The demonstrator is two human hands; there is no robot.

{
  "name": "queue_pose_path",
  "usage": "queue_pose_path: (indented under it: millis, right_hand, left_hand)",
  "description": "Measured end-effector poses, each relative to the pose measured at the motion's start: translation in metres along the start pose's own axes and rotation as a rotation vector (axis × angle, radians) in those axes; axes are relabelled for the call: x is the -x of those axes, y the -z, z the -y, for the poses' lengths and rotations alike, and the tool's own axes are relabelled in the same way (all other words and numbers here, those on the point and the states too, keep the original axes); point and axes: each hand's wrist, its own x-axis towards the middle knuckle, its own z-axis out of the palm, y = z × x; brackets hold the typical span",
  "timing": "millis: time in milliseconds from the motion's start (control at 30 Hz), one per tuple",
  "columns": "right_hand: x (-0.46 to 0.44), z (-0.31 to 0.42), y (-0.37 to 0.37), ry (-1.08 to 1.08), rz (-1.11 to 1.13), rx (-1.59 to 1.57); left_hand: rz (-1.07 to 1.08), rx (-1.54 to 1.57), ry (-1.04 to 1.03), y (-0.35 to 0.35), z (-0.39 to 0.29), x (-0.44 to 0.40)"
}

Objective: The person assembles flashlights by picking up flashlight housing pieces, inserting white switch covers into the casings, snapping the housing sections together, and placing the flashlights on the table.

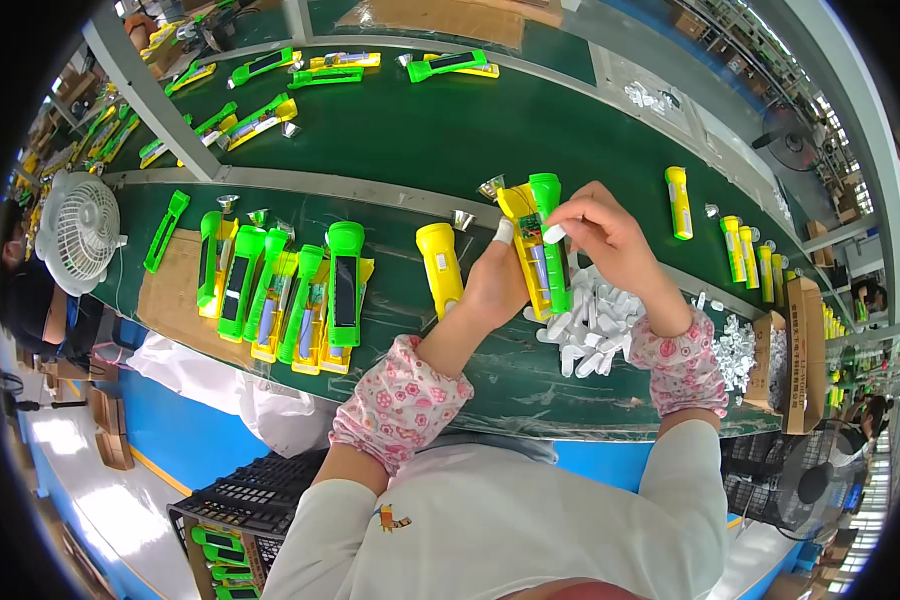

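Note:
My left hand (pixel 498 278) is closed around an opened flashlight (pixel 531 262), its yellow half and green half side by side, with a battery and circuit board showing inside. A white cover wraps the left thumb tip. My right hand (pixel 610 232) pinches at the green half's edge. Something white (pixel 554 234) shows at its fingertips; whether it is a thumb cover or a loose piece I cannot tell. A silver reflector cup (pixel 491 187) sits by the flashlight's head. Under my right wrist lies a pile of white plastic pieces (pixel 595 325). Left of my left hand is a yellow flashlight body (pixel 437 262).
Several opened green-and-yellow flashlights (pixel 345 285) lie on cardboard at left, near a white fan (pixel 78 232). More flashlights (pixel 448 65) lie beyond the metal rail. Yellow bodies (pixel 678 203), small clear parts (pixel 735 352) and a cardboard box (pixel 802 355) are at right.

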Motion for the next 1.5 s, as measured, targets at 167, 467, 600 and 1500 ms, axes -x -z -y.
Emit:
queue_pose_path:
  millis: [167,467,600,1500]
  right_hand:
    - [-0.028,0.039,0.008,-0.162,0.283,0.025]
    - [-0.031,0.051,0.001,-0.166,0.293,0.115]
    - [-0.013,0.048,-0.014,-0.098,0.058,0.276]
    - [0.055,-0.001,-0.088,-0.114,-0.191,0.471]
  left_hand:
    - [0.108,-0.106,0.016,0.001,-0.001,0.003]
    - [0.098,-0.106,-0.182,0.018,0.019,-0.006]
    - [-0.021,-0.005,-0.149,0.009,0.013,0.002]
    - [-0.358,0.036,-0.437,0.041,0.024,-0.012]
